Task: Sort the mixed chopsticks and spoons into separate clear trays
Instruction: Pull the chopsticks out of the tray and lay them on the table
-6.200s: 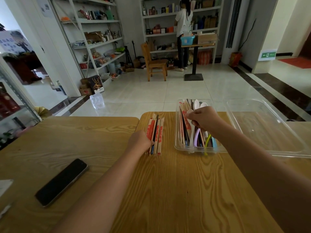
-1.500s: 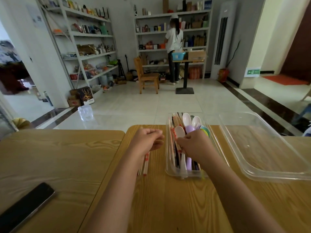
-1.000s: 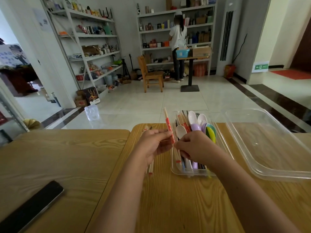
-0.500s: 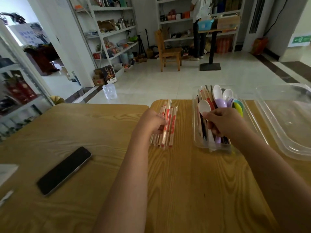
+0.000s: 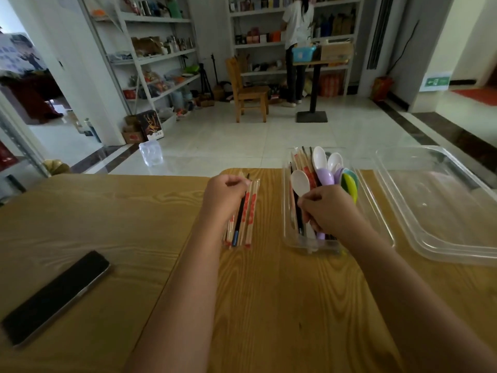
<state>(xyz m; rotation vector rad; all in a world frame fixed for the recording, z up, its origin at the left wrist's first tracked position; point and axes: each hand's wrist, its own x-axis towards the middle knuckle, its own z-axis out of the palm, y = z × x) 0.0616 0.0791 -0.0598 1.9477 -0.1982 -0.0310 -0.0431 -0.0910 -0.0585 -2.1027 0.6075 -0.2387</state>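
Observation:
A small clear tray (image 5: 289, 239) holds mixed chopsticks and spoons: a white spoon (image 5: 300, 183), a purple spoon (image 5: 325, 176) and a green spoon (image 5: 351, 185). My right hand (image 5: 329, 211) is inside this tray, thumb and forefinger pinching chopsticks (image 5: 296, 211) beside the white spoon. Left of the tray, a pile of sorted chopsticks (image 5: 246, 222), red-printed wrappers and one black stick, lies on the wooden table (image 5: 269, 292). My left hand (image 5: 224, 197) sits on the pile's far end with its fingers curled over the sticks. A large clear tray (image 5: 430, 239) stands at the right with nothing in it.
A black phone (image 5: 56, 297) lies on the table at the near left. Beyond the table's far edge are a tiled floor, a clear plastic container (image 5: 150, 153), a wooden chair (image 5: 250, 92), shelves, and a person (image 5: 295, 36) standing at a small table.
My left hand carried a red-wrapped chopstick from beside the small tray to the pile on the table and now rests there. My right hand stayed in the small tray.

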